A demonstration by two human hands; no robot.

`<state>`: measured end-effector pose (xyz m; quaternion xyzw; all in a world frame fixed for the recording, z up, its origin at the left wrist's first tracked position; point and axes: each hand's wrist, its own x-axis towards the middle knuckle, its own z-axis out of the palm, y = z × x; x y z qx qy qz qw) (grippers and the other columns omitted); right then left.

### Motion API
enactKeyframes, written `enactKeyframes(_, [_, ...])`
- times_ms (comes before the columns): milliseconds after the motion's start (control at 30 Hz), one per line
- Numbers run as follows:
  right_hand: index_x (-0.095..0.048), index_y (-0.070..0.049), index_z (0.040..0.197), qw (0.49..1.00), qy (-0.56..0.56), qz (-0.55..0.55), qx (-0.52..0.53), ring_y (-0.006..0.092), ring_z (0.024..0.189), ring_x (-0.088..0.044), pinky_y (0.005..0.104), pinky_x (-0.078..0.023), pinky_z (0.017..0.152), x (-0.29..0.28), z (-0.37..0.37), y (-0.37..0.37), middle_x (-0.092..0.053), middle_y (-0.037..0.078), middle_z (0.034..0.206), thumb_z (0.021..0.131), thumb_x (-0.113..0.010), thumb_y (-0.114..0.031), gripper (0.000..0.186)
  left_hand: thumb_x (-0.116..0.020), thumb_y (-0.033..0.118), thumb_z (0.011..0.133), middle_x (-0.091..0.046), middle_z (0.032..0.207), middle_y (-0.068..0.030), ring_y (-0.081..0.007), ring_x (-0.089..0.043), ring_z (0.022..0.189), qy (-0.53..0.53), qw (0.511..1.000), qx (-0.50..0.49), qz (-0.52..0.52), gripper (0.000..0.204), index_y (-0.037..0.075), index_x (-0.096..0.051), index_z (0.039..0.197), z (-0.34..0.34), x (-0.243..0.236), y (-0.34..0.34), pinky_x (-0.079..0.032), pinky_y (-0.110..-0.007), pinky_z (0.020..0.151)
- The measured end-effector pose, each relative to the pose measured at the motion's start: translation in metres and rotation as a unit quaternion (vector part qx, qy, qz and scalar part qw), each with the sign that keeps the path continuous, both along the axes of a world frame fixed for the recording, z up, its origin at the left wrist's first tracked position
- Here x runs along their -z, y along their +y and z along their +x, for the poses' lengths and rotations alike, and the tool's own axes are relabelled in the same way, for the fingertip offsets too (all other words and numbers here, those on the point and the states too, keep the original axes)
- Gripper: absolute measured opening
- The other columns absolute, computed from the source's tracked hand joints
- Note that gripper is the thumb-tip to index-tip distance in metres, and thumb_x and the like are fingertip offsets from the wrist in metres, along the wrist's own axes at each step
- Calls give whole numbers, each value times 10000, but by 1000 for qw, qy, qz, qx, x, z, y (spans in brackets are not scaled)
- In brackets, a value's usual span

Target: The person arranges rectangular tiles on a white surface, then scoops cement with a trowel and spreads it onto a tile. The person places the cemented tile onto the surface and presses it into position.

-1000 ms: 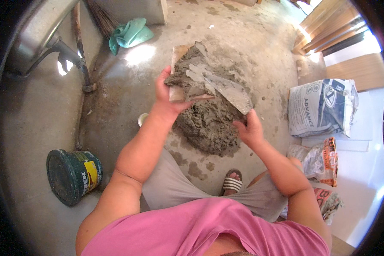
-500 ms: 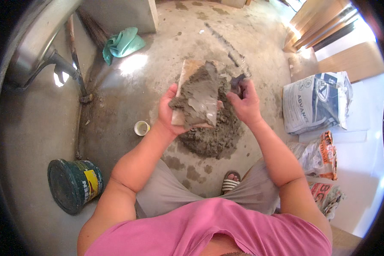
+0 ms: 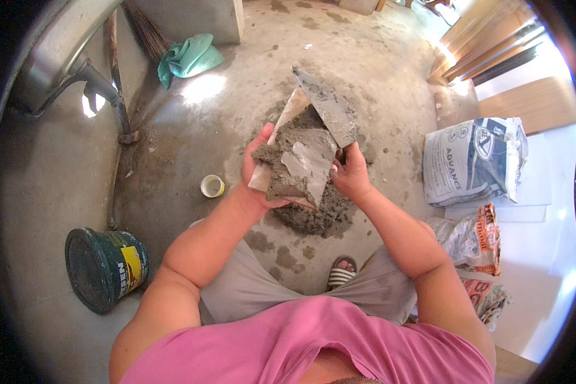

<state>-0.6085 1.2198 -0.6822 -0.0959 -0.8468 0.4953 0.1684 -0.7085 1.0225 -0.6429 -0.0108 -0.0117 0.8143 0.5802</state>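
Observation:
My left hand grips a pale tile by its left and near edges, fingers wrapped around it. Wet grey mortar covers most of the tile's upper face, with a lump bulging over the left edge. Closed around a trowel, my right hand is at the tile's right side; the handle is mostly hidden in my fingers. The trowel's flat, mortar-smeared blade slants across the far right corner of the tile. Whether the blade touches the mortar, I cannot tell. Below the tile, a mortar heap lies on the floor.
A small white cup stands left of the heap, and a dark green bucket is at lower left. Bags line the right side. Far left are a green plastic bag, a broom and a long-handled tool. Wooden boards lean far right.
The trowel has swung from edge-on beside the tile to over its far right corner. My right hand has moved left and nearer. The tile has turned slightly clockwise.

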Motion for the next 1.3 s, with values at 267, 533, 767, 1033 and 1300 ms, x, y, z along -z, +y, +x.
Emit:
enactKeyframes(267, [-554,-36,1267,992,-64,101,43,220,1065,-632,353,-506,906,48,27,68,-647,127,1170,888,-691,-8,404,-459,584,994,-507,1473,-288,-536,-564,1247,52,996,-18,67,787,56,-365,1570,-21,-10,-17,-482,-639,1033])
enactKeyframes(533, [-574,-2,1179,995,-11,-78,53,252,758,-583,371,-511,752,-2,45,102,-600,158,900,862,-687,-64,342,-443,629,980,-508,1483,-276,-497,-556,1284,180,972,-153,-6,818,65,-370,1568,-69,20,-38,-470,-609,1064])
enactKeyframes(767, [-638,3,1112,955,-51,233,-176,393,837,-685,428,-540,734,-87,46,39,-664,199,883,838,-740,-132,322,-452,660,958,-537,1455,-270,-470,-568,1283,211,952,-189,-113,839,66,-400,1549,-76,33,-29,-463,-610,1073])
enactKeyframes(1033, [-593,-18,1177,945,-70,253,-196,423,848,-669,495,-536,696,-54,41,-6,-661,198,936,916,-692,-209,339,-444,675,943,-561,1454,-202,-425,-556,1304,164,952,-236,-100,814,101,-458,1520,-70,46,-20,-417,-618,1106])
enactKeyframes(1300, [-610,-44,1155,942,-71,299,-131,423,845,-671,507,-533,693,-64,29,-8,-672,180,963,926,-676,-216,294,-462,669,932,-555,1460,-203,-435,-545,1316,168,940,-274,-116,813,103,-460,1515,-68,32,-26,-399,-614,1128])
